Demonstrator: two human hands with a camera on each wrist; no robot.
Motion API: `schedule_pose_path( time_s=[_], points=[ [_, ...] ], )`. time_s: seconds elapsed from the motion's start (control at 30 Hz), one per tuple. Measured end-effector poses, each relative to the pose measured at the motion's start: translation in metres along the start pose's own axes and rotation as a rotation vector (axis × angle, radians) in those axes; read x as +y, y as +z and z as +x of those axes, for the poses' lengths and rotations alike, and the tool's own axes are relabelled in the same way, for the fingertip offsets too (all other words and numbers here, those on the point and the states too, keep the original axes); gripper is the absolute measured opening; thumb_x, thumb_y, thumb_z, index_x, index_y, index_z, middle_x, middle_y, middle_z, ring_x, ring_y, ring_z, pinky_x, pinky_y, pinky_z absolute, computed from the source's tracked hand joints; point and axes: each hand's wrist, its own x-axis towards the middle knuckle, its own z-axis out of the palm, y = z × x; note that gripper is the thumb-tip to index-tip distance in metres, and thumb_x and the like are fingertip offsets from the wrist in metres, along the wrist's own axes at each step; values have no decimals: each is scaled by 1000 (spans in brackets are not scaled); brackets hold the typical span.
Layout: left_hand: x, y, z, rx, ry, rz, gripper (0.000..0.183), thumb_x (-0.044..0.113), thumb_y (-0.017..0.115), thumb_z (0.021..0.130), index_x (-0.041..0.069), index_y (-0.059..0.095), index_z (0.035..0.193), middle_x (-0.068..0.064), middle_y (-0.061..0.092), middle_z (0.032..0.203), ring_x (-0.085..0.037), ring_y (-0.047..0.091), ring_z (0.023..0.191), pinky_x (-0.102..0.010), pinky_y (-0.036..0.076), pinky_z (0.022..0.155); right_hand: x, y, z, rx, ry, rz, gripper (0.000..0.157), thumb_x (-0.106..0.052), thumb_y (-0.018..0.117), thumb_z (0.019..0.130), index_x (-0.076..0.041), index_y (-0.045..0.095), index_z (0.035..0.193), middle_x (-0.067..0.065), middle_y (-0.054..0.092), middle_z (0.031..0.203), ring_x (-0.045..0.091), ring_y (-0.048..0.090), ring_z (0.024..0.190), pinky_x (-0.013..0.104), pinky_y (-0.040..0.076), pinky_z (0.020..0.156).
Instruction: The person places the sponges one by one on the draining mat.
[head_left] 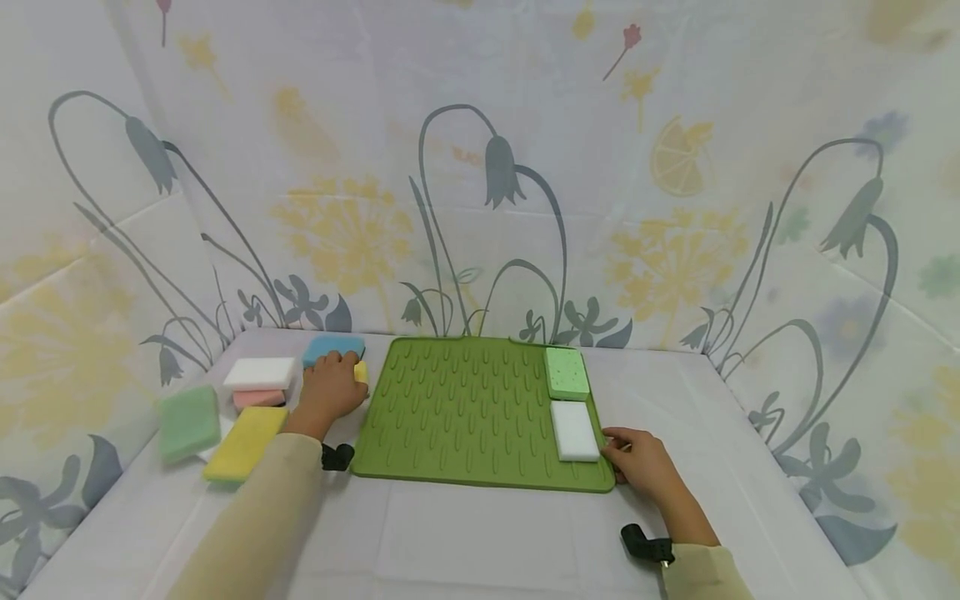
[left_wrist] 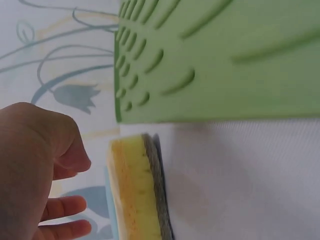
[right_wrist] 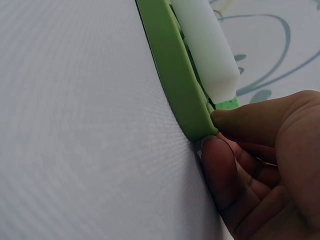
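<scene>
A green ridged silicone mat [head_left: 465,417] lies on the white cloth. My right hand [head_left: 641,462] pinches its right edge near the front corner, thumb above and a finger below in the right wrist view. On the mat's right side, a light green sponge [head_left: 567,373] sits behind a white sponge [head_left: 576,432]. Left of the mat, my left hand [head_left: 333,387] hovers at a yellow sponge [left_wrist: 132,190] with a dark grey scouring side. Its fingers are loosely bent, with space between them and that sponge in the left wrist view. A blue sponge [head_left: 333,347] lies just behind.
At the far left, a white sponge [head_left: 260,372] rests on a pink one [head_left: 258,398]. A pale green sponge [head_left: 187,423] and a yellow sponge with a green underside [head_left: 246,443] lie in front of them. Flower-printed cloth [head_left: 480,167] hangs behind the table.
</scene>
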Motion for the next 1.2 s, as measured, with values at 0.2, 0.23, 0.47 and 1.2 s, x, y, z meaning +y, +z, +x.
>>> schedule_pose_path(
  time_s=[0.2, 0.23, 0.47, 1.2],
  points=[
    [-9, -7, 2, -59, 13, 11, 56, 24, 54, 87, -3, 44, 135, -32, 45, 128, -50, 44, 118, -66, 35, 94, 2, 1, 0, 4, -11, 4, 41, -15, 62, 92, -2, 59, 131, 10, 66, 105, 12, 61, 70, 28, 53, 57],
    [-10, -7, 2, -67, 20, 12, 56, 24, 55, 87, -4, 44, 134, -32, 46, 127, -51, 44, 117, -65, 36, 94, 1, 1, -1, 4, -12, 4, 40, -15, 62, 92, -2, 59, 131, 10, 66, 105, 12, 61, 70, 27, 53, 57],
    [-14, -8, 5, -84, 54, 37, 59, 26, 58, 85, -7, 45, 132, -31, 50, 118, -46, 50, 106, -61, 39, 90, 1, 1, -1, 7, -5, 9, 40, -15, 62, 92, -3, 59, 130, 10, 66, 105, 12, 61, 70, 27, 53, 57],
    [-27, 2, 14, -98, 79, 94, 65, 35, 62, 81, -7, 48, 130, -27, 55, 109, -42, 53, 99, -60, 40, 88, -1, 0, -2, 10, 11, 3, 40, -16, 62, 93, -4, 59, 131, 8, 64, 103, 12, 60, 72, 27, 53, 57]
  ],
)
